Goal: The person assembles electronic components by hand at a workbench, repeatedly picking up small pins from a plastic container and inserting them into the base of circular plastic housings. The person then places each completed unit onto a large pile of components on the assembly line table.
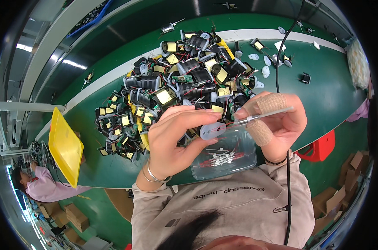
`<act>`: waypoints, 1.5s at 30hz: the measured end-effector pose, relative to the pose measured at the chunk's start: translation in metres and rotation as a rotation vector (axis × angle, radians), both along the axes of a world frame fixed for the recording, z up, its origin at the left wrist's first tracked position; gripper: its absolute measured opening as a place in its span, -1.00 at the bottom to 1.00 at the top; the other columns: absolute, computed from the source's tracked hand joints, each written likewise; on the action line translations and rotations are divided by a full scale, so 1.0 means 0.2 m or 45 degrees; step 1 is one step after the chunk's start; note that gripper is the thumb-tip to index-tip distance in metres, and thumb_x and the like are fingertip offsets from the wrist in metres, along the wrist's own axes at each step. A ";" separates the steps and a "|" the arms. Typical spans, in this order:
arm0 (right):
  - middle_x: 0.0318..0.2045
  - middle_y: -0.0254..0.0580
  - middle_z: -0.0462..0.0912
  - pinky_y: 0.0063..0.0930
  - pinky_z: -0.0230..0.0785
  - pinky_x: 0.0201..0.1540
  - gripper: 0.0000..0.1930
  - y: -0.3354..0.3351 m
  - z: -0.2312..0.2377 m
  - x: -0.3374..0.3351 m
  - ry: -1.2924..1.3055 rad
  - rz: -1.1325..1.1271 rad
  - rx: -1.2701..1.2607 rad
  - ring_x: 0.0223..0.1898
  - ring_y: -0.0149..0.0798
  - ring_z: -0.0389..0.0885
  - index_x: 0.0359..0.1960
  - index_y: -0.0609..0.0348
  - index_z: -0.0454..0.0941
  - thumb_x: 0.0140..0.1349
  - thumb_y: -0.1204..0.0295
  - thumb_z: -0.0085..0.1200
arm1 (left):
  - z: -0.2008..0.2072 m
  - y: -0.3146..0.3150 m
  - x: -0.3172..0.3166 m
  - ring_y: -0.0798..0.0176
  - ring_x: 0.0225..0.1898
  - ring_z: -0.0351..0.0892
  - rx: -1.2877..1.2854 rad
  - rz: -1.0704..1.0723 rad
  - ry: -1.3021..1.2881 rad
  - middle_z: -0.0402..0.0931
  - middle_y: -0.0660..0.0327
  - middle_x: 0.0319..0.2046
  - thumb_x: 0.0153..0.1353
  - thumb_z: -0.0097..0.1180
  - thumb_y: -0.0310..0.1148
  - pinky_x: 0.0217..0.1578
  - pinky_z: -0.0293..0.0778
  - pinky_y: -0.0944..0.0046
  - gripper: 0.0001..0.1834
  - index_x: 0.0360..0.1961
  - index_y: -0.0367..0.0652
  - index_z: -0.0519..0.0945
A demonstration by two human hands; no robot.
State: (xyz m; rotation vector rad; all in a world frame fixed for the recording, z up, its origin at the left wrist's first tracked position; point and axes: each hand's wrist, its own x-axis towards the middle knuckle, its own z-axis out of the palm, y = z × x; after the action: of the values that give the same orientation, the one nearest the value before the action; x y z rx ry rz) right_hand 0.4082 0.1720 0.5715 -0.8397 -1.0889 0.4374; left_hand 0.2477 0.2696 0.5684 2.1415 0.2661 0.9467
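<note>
My left hand (170, 135) pinches a small translucent oval plastic piece (212, 131) with holes in it between thumb and fingers. Opposite it, my right hand (282, 125) is closed on a slim silver-coloured rod (276, 112), its thumb and a finger wrapped in tan bandages. Thin red wire shows between the rod's near end and the plastic piece; whether they touch I cannot tell. Below both hands stands a clear plastic tub (197, 171) holding several small white parts with red wires (223, 157).
A large heap of black cylindrical units (189, 89) with cream pads, green boards and wires covers the green table (318, 100) beyond my hands. Loose grey plastic pieces (265, 71) lie right of it. A yellow tray (66, 146) stands left. A black cable (277, 62) hangs at right.
</note>
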 end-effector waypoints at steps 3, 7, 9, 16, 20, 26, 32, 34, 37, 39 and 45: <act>-0.47 0.01 0.64 -0.54 0.49 -0.38 -0.73 0.00 0.01 -0.01 0.056 -0.112 0.046 -0.45 -0.28 0.65 -0.36 0.46 0.46 -0.16 0.76 0.22 | 0.00 0.00 0.00 0.21 -0.21 0.62 0.051 0.036 0.002 0.64 0.19 -0.28 -0.22 0.33 -0.55 -0.12 0.40 0.23 -0.61 -0.25 -0.20 0.59; -0.52 -0.13 0.64 -0.55 0.47 -0.43 -0.79 -0.01 0.05 0.02 -0.375 -0.151 0.040 -0.53 -0.28 0.61 -0.47 0.38 0.55 -0.25 0.71 0.23 | 0.00 -0.01 -0.01 0.21 -0.20 0.62 0.053 0.052 0.016 0.64 0.21 -0.29 -0.21 0.33 -0.55 -0.11 0.39 0.22 -0.62 -0.25 -0.18 0.58; -0.53 -0.27 0.63 -0.53 0.47 -0.42 -0.78 -0.02 0.07 0.03 -0.604 -0.207 0.003 -0.54 -0.26 0.60 -0.50 0.26 0.61 -0.31 0.64 0.26 | 0.01 -0.01 -0.01 0.23 -0.19 0.62 0.058 0.084 0.026 0.64 0.22 -0.29 -0.21 0.33 -0.54 -0.09 0.37 0.21 -0.62 -0.26 -0.17 0.58; -0.48 -0.17 0.62 -0.52 0.50 -0.45 -0.75 -0.04 0.05 0.00 -0.844 -0.345 0.201 -0.48 -0.22 0.61 -0.48 0.26 0.62 -0.34 0.58 0.26 | 0.02 -0.03 -0.02 0.24 -0.19 0.63 0.092 0.144 0.022 0.64 0.24 -0.30 -0.22 0.34 -0.53 -0.03 0.31 0.20 -0.63 -0.27 -0.14 0.58; -0.46 -0.09 0.62 -0.51 0.49 -0.49 -0.73 -0.02 0.04 -0.01 -0.796 -0.312 0.240 -0.46 -0.19 0.61 -0.46 0.28 0.61 -0.35 0.59 0.23 | 0.03 -0.02 -0.02 0.24 -0.19 0.63 0.144 0.192 0.022 0.64 0.24 -0.31 -0.22 0.34 -0.54 0.00 0.27 0.16 -0.63 -0.28 -0.13 0.58; -0.41 -0.04 0.62 -0.52 0.50 -0.46 -0.74 -0.03 0.03 0.01 -0.919 -0.250 0.233 -0.46 -0.18 0.61 -0.42 0.30 0.60 -0.29 0.58 0.17 | 0.03 -0.03 -0.02 0.24 -0.21 0.63 0.185 0.228 0.042 0.64 0.24 -0.31 -0.23 0.33 -0.55 0.02 0.25 0.13 -0.62 -0.28 -0.12 0.58; -0.40 -0.04 0.62 -0.35 0.59 -0.34 -0.70 -0.04 0.02 -0.01 -1.038 -0.281 0.282 -0.40 -0.17 0.62 -0.49 0.32 0.47 -0.31 0.63 0.34 | 0.04 -0.04 -0.02 0.25 -0.22 0.63 0.241 0.283 0.048 0.64 0.24 -0.32 -0.26 0.36 -0.54 0.03 0.25 0.13 -0.60 -0.28 -0.12 0.59; -0.40 0.02 0.61 -0.52 0.53 -0.46 -0.82 -0.01 -0.01 -0.01 -0.982 -0.384 0.438 -0.42 -0.17 0.62 -0.46 0.28 0.54 -0.20 0.55 0.15 | 0.03 -0.04 -0.02 0.25 -0.22 0.63 0.252 0.292 0.042 0.64 0.24 -0.33 -0.27 0.37 -0.54 0.03 0.25 0.13 -0.60 -0.28 -0.12 0.59; -0.40 0.02 0.61 -0.51 0.53 -0.46 -0.82 0.00 -0.02 -0.01 -0.971 -0.400 0.477 -0.42 -0.16 0.62 -0.48 0.28 0.53 -0.21 0.55 0.15 | 0.03 -0.05 -0.02 0.24 -0.23 0.63 0.270 0.319 0.038 0.64 0.24 -0.33 -0.27 0.37 -0.54 0.03 0.25 0.13 -0.61 -0.29 -0.12 0.60; -0.40 0.02 0.61 -0.52 0.53 -0.47 -0.83 0.00 -0.03 -0.01 -0.976 -0.391 0.478 -0.42 -0.16 0.62 -0.48 0.28 0.52 -0.21 0.55 0.15 | 0.03 -0.05 -0.02 0.24 -0.23 0.63 0.289 0.339 0.034 0.64 0.24 -0.33 -0.26 0.37 -0.54 0.03 0.26 0.13 -0.62 -0.30 -0.12 0.60; -0.40 0.02 0.62 -0.52 0.52 -0.47 -0.86 0.00 -0.02 0.00 -1.021 -0.328 0.424 -0.42 -0.16 0.62 -0.50 0.28 0.51 -0.19 0.58 0.11 | 0.03 -0.05 -0.01 0.23 -0.24 0.63 0.329 0.350 0.025 0.64 0.23 -0.33 -0.25 0.36 -0.55 0.04 0.25 0.12 -0.63 -0.30 -0.13 0.60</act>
State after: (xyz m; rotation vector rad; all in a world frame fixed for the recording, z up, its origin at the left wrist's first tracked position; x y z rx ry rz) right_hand 0.4073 0.1713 0.5685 -0.8560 -1.6985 -0.3345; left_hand 0.2453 0.2589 0.5738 2.3924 0.4800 1.1698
